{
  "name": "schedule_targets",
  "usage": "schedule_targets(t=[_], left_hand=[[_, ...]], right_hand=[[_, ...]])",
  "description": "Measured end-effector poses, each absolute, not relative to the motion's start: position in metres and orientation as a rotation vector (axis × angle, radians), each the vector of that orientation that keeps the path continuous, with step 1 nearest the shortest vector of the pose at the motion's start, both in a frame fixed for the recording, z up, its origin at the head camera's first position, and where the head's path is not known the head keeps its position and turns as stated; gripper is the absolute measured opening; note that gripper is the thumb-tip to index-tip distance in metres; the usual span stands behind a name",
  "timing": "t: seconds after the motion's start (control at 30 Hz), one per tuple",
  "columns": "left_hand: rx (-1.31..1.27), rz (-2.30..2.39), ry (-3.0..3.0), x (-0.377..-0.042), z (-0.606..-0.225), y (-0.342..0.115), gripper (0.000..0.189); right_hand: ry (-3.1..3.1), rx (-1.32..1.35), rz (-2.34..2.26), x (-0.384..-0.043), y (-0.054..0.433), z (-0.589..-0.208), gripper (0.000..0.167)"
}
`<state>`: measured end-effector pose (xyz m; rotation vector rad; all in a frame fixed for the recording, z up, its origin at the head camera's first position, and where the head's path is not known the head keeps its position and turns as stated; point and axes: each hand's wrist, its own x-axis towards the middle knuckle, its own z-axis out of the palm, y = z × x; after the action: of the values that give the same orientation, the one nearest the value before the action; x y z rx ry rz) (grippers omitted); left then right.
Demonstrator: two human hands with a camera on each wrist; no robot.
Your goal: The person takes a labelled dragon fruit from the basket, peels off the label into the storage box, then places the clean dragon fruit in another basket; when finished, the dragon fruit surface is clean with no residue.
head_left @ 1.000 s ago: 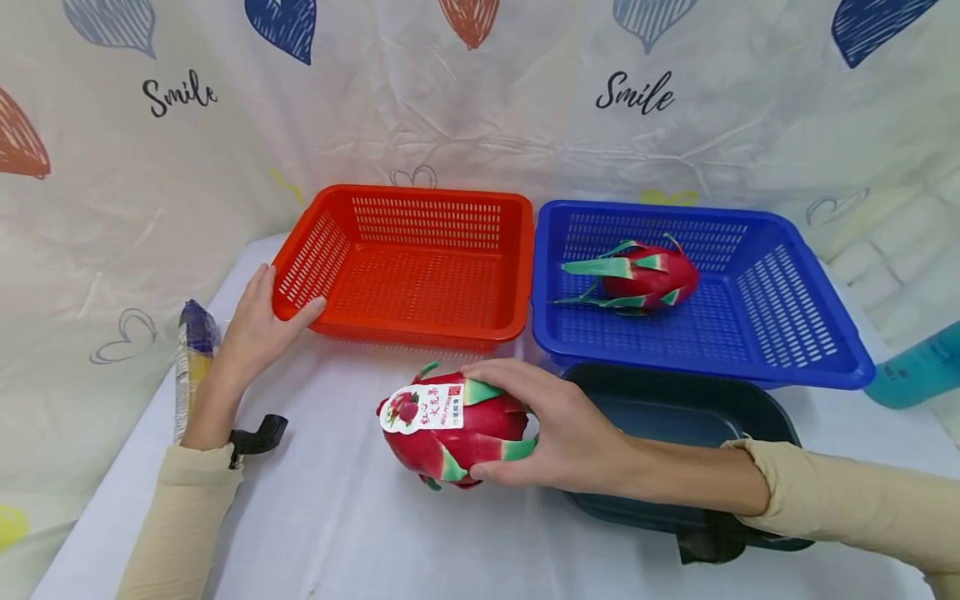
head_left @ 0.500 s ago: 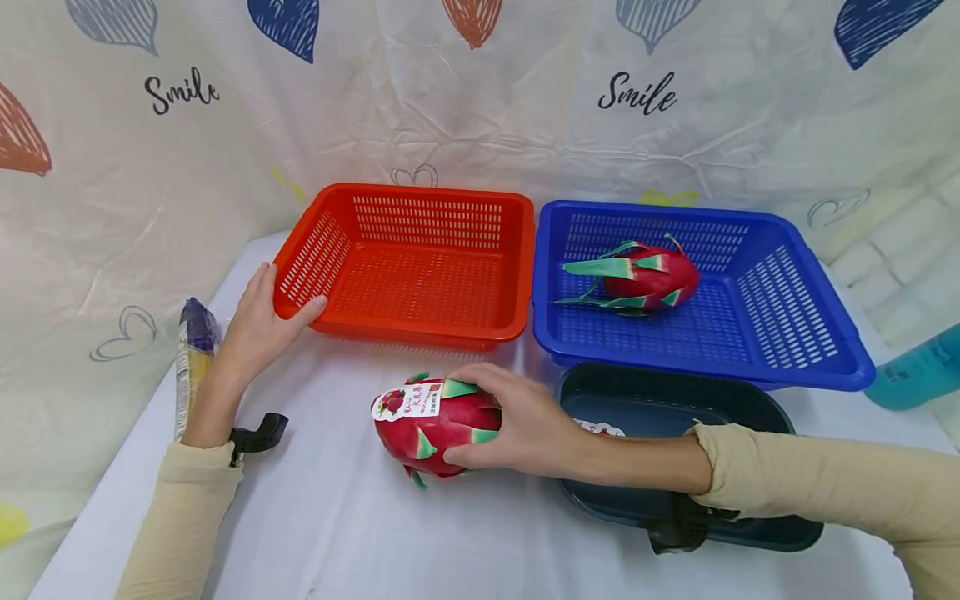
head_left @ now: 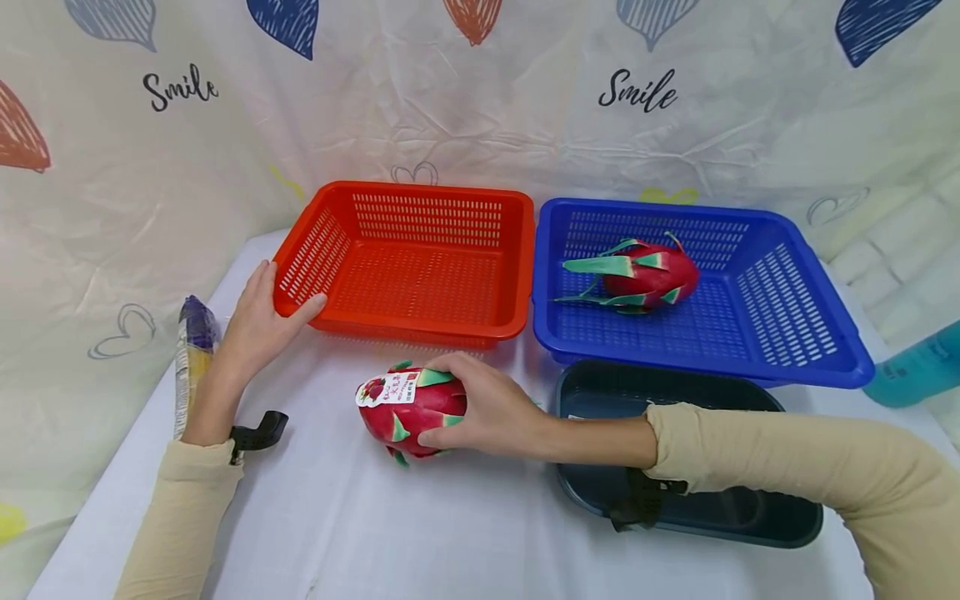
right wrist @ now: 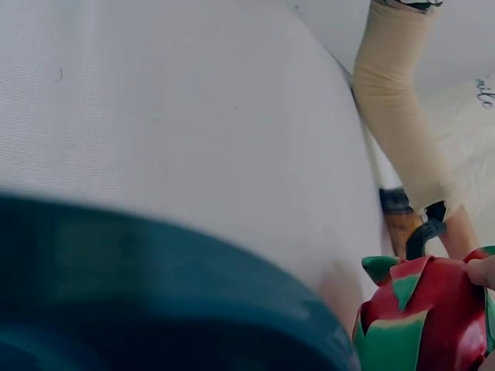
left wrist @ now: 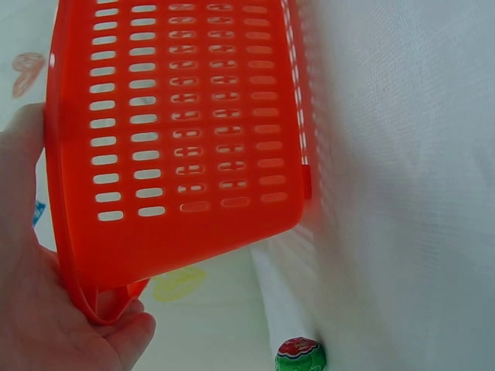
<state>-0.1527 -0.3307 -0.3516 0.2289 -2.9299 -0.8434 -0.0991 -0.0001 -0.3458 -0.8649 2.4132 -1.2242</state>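
Nearest, a dark tray (head_left: 780, 518) lies on the white table (head_left: 405, 542), partly beneath the right sleeve (head_left: 742, 446). Left of it, the right hand (head_left: 487, 408) holds a labelled dragon fruit (head_left: 411, 415), fingers and thumb curved round one end, in front of the red basket (head_left: 420, 287); whether the fruit touches the table cannot be told. The left hand (head_left: 258, 325) grips that basket's near-left corner. Beyond, the blue basket (head_left: 750, 325) holds a second dragon fruit (head_left: 660, 277), before a printed backdrop (head_left: 480, 108).
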Motion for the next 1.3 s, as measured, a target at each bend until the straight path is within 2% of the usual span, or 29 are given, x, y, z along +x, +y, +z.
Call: schedule_targets(t=[0.6, 1.3], left_hand=[[0.204, -0.845, -2.920, -0.153, -0.352, -0.330, 0.101], [0.213, -0.845, -2.931, -0.152, -0.351, -0.329, 0.102]], right_hand=[[2.235, -0.841, -1.225, -0.111, -0.012, -0.362, 0.068], [2.258, -0.826, -1.079, -0.109, 0.004, -0.353, 0.071]])
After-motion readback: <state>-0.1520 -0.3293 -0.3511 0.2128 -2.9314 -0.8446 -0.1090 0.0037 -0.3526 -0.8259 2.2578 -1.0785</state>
